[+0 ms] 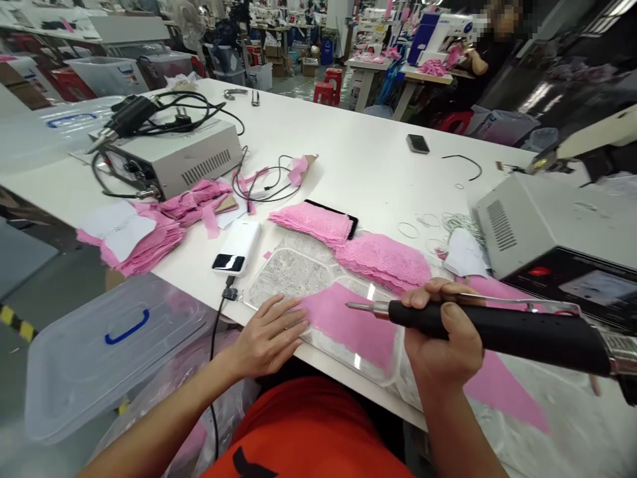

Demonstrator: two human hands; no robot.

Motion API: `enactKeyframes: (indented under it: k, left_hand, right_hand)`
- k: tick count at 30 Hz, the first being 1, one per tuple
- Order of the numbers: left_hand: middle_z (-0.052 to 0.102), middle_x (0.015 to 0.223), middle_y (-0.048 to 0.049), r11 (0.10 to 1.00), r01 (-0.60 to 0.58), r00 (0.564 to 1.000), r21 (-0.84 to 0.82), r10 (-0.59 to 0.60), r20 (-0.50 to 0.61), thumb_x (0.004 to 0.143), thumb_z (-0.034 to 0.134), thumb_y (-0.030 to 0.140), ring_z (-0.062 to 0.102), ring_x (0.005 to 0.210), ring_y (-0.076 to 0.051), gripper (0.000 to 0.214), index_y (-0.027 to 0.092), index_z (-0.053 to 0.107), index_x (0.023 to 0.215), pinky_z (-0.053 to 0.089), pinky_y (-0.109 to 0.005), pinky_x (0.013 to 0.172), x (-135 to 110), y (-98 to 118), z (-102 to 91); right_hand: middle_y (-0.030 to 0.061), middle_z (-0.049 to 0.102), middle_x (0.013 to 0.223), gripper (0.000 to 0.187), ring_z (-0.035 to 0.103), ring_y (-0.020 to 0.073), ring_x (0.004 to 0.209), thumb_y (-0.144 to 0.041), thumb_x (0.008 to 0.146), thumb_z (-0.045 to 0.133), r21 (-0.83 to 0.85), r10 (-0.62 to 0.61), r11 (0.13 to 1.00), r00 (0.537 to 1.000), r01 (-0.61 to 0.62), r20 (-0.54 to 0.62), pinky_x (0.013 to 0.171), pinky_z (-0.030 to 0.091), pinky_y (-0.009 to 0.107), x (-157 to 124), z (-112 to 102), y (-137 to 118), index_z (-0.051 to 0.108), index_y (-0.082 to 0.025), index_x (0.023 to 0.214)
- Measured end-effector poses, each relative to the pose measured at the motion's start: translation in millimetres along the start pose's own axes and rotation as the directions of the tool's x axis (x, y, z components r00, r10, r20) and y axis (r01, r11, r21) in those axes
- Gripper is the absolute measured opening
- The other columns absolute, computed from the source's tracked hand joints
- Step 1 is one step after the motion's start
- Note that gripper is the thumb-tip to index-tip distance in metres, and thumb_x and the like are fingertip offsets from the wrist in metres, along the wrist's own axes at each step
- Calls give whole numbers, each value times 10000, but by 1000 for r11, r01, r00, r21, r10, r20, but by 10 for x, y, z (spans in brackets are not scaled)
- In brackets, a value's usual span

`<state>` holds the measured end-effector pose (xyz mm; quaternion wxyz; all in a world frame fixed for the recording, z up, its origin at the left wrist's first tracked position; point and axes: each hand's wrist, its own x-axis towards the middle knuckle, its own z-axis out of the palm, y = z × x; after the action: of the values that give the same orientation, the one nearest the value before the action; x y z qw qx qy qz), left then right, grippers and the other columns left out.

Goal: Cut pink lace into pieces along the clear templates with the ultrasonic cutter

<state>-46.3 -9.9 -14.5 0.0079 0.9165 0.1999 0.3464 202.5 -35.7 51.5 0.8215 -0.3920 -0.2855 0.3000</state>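
Note:
My left hand (271,335) lies flat, its fingertips on the left edge of a pink fabric piece (343,325). The piece is spread on a clear, scratched plastic panel (288,272) at the table's front edge. In my right hand (442,338) is a black handheld tool (527,335) with a metal lever along its top. Its pointed metal tip aims left above the fabric; I cannot tell whether it touches. Behind the piece lie two stacks of pink lace pieces (383,259) (311,221). Another pink piece (507,392) lies right, partly behind my right forearm.
Grey control boxes stand left (194,156) and right (547,219). A white power bank (237,249) with a cable sits left of the panel. More bundled pink pieces (144,242), a phone (418,143) and rubber bands (408,230) lie about. A person sits at a sewing machine (438,36).

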Motion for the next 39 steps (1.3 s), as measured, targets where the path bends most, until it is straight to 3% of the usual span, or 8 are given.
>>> enactKeyframes:
  k: [3, 7, 13, 21, 39]
  left_hand:
    - [699, 1093, -103, 999, -29, 1000, -40, 29, -8, 870, 569, 124, 552, 1221, -259, 265, 144, 595, 1132, 445, -455, 1033, 209, 134, 87]
    - [695, 1103, -98, 992, -63, 998, -106, 62, -14, 870, 579, 115, 575, 1182, -243, 263, 148, 606, 1130, 443, -411, 1035, 569, 358, 344]
    - [648, 1200, -120, 986, -119, 986, -116, 132, 106, 928, 528, 205, 552, 1200, -276, 215, 134, 616, 1111, 434, -449, 1020, 1013, 718, 823]
    - [630, 1221, -133, 991, -112, 972, -70, 124, 197, 929, 536, 229, 550, 1203, -288, 235, 133, 604, 1132, 405, -466, 1018, 1165, 898, 1120]
    - [644, 1208, -118, 991, -89, 976, -105, 107, 191, 956, 486, 274, 522, 1228, -294, 261, 132, 623, 1127, 400, -469, 1029, 1127, 896, 1148]
  right_hand:
    - [-29, 544, 741, 137, 515, 83, 544, -226, 632, 592, -28, -88, 996, 995, 86, -44, 548, 467, 274, 150, -214, -108, 567, -194, 762]
    - [-35, 523, 745, 147, 506, 73, 548, -246, 634, 584, -123, -180, 979, 971, 162, -159, 557, 455, 264, 333, -643, -324, 538, -191, 762]
    - [-46, 529, 737, 150, 511, 75, 551, -228, 632, 595, -151, -220, 971, 943, 187, -249, 566, 457, 264, 401, -1013, -447, 544, -198, 770]
    - [-31, 562, 776, 144, 536, 83, 559, -229, 688, 614, -157, -214, 970, 962, 188, -171, 593, 480, 287, 492, -1035, -327, 550, -198, 814]
    - [-33, 556, 802, 139, 549, 82, 604, -230, 723, 623, -133, -194, 975, 975, 179, -111, 636, 484, 284, 506, -1003, -197, 560, -205, 844]
